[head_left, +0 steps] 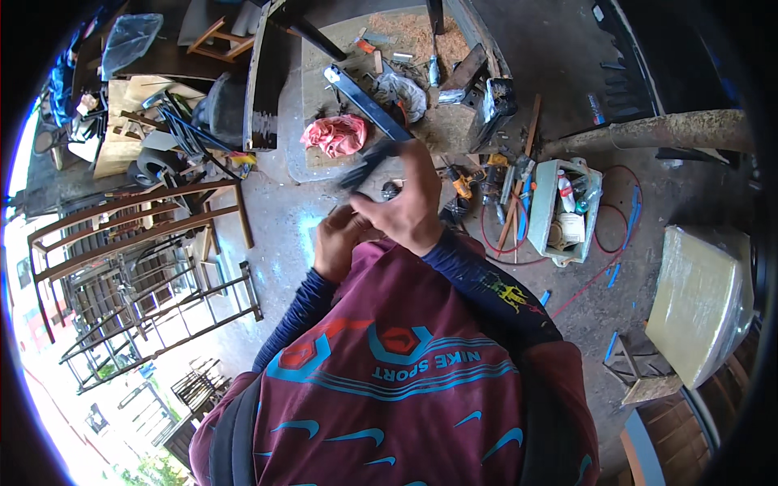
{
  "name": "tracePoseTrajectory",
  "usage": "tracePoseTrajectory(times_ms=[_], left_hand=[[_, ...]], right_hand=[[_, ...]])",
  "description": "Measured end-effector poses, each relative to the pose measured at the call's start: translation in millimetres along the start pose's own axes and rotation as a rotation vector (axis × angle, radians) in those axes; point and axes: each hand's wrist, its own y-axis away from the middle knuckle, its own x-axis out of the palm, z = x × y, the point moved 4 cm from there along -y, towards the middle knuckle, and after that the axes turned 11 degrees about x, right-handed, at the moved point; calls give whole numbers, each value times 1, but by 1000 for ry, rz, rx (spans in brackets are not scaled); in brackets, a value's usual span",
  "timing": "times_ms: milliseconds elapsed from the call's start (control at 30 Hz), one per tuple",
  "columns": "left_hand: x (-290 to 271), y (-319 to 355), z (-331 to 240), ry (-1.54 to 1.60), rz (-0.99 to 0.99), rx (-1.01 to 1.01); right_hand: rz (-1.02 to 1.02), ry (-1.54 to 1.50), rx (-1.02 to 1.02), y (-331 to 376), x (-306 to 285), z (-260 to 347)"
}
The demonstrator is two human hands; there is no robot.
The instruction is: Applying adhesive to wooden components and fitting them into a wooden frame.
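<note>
In front of my chest my right hand (409, 206) is closed round a dark, elongated thing (369, 168), smeared by motion, so its kind does not show. Just left and below, my left hand (336, 241) has its fingers pinched together near the right thumb. Whatever sits in that pinch is too small to name. Beyond the hands a long black bar (365, 101) slants across a low board (312, 93). A crumpled pink cloth or bag (335, 135) lies left of the bar, and a clear plastic bag (405, 93) to its right.
To the right, cordless drills (459, 181) lie beside a pale open bin (545, 211) holding bottles. A red hose (620, 267) loops over the floor. Wooden frames (138, 219) stand at left, a wrapped cushion-like block (697, 300) at right. Sawdust (409, 36) covers the board's far end.
</note>
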Motion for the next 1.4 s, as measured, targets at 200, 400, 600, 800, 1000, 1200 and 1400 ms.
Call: tracePoseTrajectory(times_ms=[200, 400, 600, 800, 1000, 1200, 1400], left_hand=[[4, -2, -5, -371, -180, 435], [10, 15, -8, 767, 197, 534], [10, 6, -29, 775, -186, 107], [1, -7, -15, 842, -214, -30], [-15, -25, 3, 907, -147, 94], [-35, -49, 5, 874, 12, 172], [-49, -69, 15, 834, 272, 252]], right_hand=[[74, 374, -327, 12, 22, 10], [188, 553, -451, 13, 35, 7], [267, 576, -600, 39, 57, 3], [314, 583, -586, 42, 59, -12], [296, 538, -629, 58, -5, -8], [544, 259, 368, 95, -9, -52], [7, -834, 752, 75, 51, -53]])
